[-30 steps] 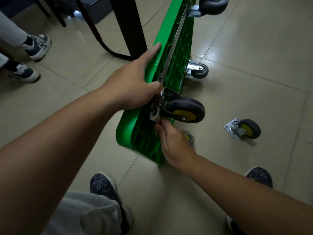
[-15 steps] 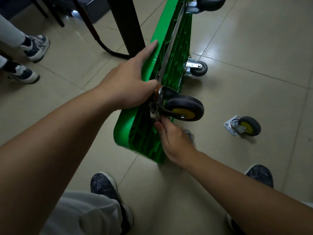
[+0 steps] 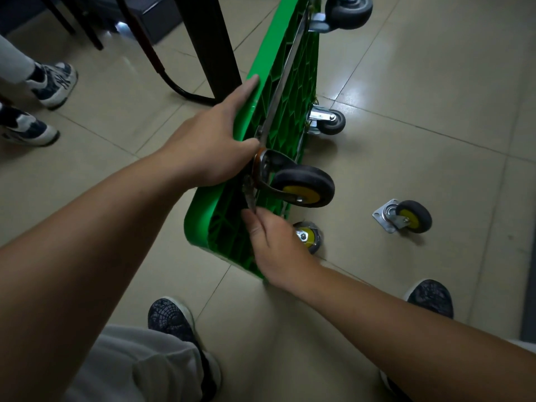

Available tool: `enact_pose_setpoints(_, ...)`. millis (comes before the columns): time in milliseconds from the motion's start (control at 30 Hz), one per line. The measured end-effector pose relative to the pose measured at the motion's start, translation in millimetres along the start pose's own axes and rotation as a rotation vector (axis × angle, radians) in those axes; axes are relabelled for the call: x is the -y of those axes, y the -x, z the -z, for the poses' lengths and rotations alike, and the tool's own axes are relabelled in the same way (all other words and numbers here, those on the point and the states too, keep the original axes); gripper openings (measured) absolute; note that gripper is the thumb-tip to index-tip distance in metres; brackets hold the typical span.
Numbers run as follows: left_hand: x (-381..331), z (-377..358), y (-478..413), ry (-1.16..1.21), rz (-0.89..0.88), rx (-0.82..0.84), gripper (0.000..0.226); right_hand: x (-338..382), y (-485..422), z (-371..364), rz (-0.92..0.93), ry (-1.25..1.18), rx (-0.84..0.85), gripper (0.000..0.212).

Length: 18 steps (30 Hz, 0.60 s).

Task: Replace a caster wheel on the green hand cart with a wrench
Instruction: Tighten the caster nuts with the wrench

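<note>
Left hand [image 3: 208,146] grips top edge of cart [image 3: 272,44]; right hand [image 3: 275,248] apparently pinches wrench [image 3: 249,192].

The wrench [image 3: 250,195] is blurred (its head cannot be made out), its handle hidden in the right hand [image 3: 275,245], which also covers half a wheel [image 3: 309,236]. The cart [image 3: 200,216] runs off the top edge.

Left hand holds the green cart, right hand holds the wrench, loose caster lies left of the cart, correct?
Not quite: the head view shows the loose caster on the floor right of the green cart. The left hand holds it; the right hand holds the wrench.
</note>
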<state>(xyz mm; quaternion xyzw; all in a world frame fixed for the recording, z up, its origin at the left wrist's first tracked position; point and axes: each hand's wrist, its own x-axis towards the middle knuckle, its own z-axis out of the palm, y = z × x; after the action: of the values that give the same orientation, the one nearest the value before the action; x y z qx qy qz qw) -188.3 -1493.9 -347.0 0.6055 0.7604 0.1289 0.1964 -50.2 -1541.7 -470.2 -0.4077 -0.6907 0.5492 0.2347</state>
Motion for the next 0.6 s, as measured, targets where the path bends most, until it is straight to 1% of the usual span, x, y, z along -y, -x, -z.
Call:
enact_pose_setpoints(100,0.8,0.7,-0.5,-0.020,0.003,-0.004,0.087,19.2,6.4,-5.4,-0.198,-0.341,0.112,0.039)
enact_pose_setpoints(133,0.5,0.8,-0.1,-0.019,0.003,-0.003,0.086,27.4,10.3,-4.7,-0.250,-0.403,0.139,0.041)
enact_pose_setpoints(167,0.2,0.8,0.4,-0.017,0.004,-0.001,0.086,36.5,13.4,-2.0,-0.293,-0.430,0.161,0.044)
enact_pose_setpoints(233,0.0,0.4,0.8,-0.022,0.006,-0.004,0.085,56.8,16.4,7.8,-0.318,-0.445,0.216,0.049)
enact_pose_setpoints(300,-1.1,0.1,0.8,-0.021,0.006,-0.006,0.085,75.0,20.6,23.7,-0.243,-0.366,0.267,0.051)
enact_pose_setpoints(333,-1.9,0.0,1.1,-0.016,0.004,-0.008,0.085,81.7,24.4,31.9,-0.232,-0.394,0.287,0.052)
enact_pose_setpoints(400,-2.8,0.1,2.4,0.015,0.003,-0.002,0.085,92.1,36.1,34.4,-0.276,-0.442,0.312,0.052)
enact_pose_setpoints(467,-2.2,1.7,3.6,0.054,0.005,0.012,0.085,86.3,55.5,22.4,-0.317,-0.397,0.230,0.050)
enact_pose_setpoints(500,-1.4,3.0,4.1,0.063,0.010,0.014,0.085,81.2,60.8,15.1,-0.311,-0.310,0.135,0.051)
enact_pose_setpoints(533,-0.6,4.0,4.4,0.066,0.012,0.015,0.085,72.1,65.4,9.7,-0.250,-0.193,0.036,0.051)
enact_pose_setpoints(600,-1.9,4.2,4.9,0.068,0.010,0.018,0.085,46.6,65.6,10.3,-0.112,0.009,-0.106,0.048)
